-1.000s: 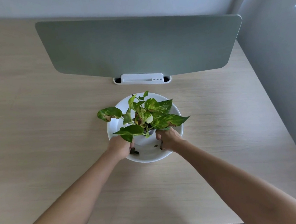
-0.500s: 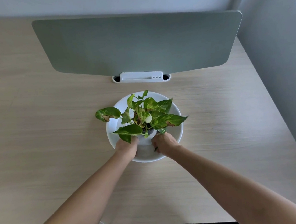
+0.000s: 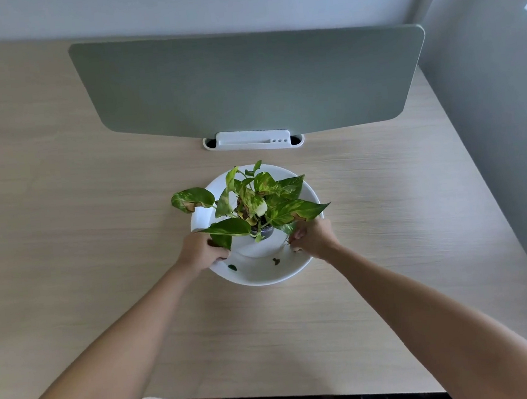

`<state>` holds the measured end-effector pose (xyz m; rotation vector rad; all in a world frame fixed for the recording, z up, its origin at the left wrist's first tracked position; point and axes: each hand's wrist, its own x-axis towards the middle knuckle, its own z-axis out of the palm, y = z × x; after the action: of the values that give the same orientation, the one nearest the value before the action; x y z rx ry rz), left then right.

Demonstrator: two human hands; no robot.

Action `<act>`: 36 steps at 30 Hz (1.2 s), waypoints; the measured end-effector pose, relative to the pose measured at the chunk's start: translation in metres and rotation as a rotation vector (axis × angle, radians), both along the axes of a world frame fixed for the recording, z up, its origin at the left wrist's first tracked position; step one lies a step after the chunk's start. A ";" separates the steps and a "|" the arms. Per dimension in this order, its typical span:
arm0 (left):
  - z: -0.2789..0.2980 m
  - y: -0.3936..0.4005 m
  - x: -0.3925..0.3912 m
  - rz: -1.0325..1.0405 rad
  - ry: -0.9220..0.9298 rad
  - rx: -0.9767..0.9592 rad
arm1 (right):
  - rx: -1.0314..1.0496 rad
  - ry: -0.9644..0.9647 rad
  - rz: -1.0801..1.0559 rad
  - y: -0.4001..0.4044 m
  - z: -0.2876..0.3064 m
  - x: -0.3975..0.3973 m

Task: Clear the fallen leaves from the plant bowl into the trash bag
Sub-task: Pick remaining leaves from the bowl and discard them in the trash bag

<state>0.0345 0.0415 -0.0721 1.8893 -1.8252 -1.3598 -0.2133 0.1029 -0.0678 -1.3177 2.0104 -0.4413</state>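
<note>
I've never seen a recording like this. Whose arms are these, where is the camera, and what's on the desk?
There is no machine here: these are a person's two bare arms, filmed by a wide-angle camera worn on the head, looking forward and down. On the wooden desk stands a white bowl with a green potted plant in it. The left hand and right hand are at the bowl's two sides, fingers curled; whether they hold anything is hard to tell. Two small fallen leaf bits lie in the bowl. Behind stands a grey-green divider panel on a white bracket. No trash bag is in view.
</note>
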 end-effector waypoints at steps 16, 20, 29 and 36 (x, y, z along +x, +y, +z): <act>0.019 0.068 -0.010 0.135 0.618 0.749 | -0.300 -0.998 -0.952 0.110 0.019 -0.026; 0.020 0.118 -0.067 -0.051 0.636 0.878 | -0.366 -0.981 -1.121 0.198 0.021 -0.041; 0.009 0.276 -0.199 -0.305 0.506 1.074 | -0.404 -0.913 -1.485 0.408 0.000 -0.080; -0.077 0.394 -0.257 -0.284 0.210 1.039 | -0.118 -0.824 -1.652 0.523 -0.080 -0.099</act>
<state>-0.2229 0.4353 -0.1496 1.7111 -1.3958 -2.8671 -0.3120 0.6263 -0.1479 0.7554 1.8183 -1.4761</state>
